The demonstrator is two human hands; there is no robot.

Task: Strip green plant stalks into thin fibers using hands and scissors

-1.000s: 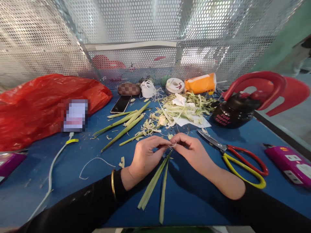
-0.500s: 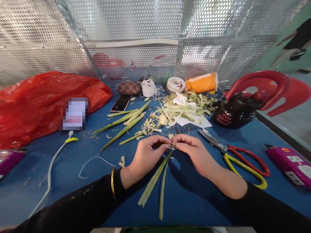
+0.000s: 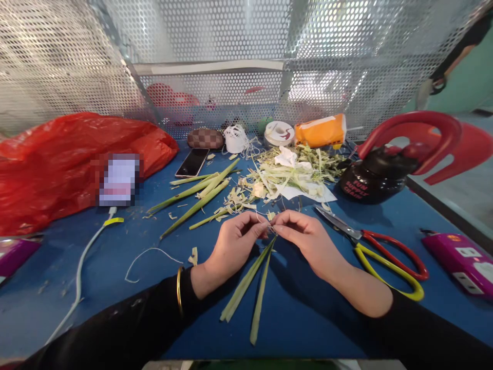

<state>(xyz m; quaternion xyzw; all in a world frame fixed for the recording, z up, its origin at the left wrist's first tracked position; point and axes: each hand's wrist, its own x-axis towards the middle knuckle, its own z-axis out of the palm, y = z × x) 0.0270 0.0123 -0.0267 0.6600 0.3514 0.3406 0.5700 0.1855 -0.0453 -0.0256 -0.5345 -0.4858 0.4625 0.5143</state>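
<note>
- Our left hand [image 3: 231,252] is mostly closed, thumb and forefinger pinched together on a thin pale thread [image 3: 257,211].
- Our right hand [image 3: 318,246] is in a similar tight pinch just beside it, looks like on the same thread. The fingertips hide the join, so we can't really tell whether a strip end is caught in there too.
- What's just changed: the thread's curve has risen above our left fingertips. To us that means the handling is all about the thread at the narrow tops of the strips.
- The green strips [image 3: 246,282] fan out from just under our fingertips toward the near edge, wide ends on the blue table [image 3: 308,324].
- Right of our hands, the scissors [image 3: 355,235] lie with blades partly apart, red and yellow handles toward the near right. Left, there's a loose bit of thread [image 3: 150,250].
- Farther off, more green stalks [image 3: 200,204] sit on the left, with a heap of peelings [image 3: 285,177] to their right.
- Behind that, we've got a white thread bundle [image 3: 234,140], a ribbon spool [image 3: 278,136] and an orange packet [image 3: 321,131].
- Out at the sides: red plastic bag [image 3: 73,159] far left, black bottle [image 3: 372,180] far right, purple box [image 3: 460,262] nearer right.
</note>
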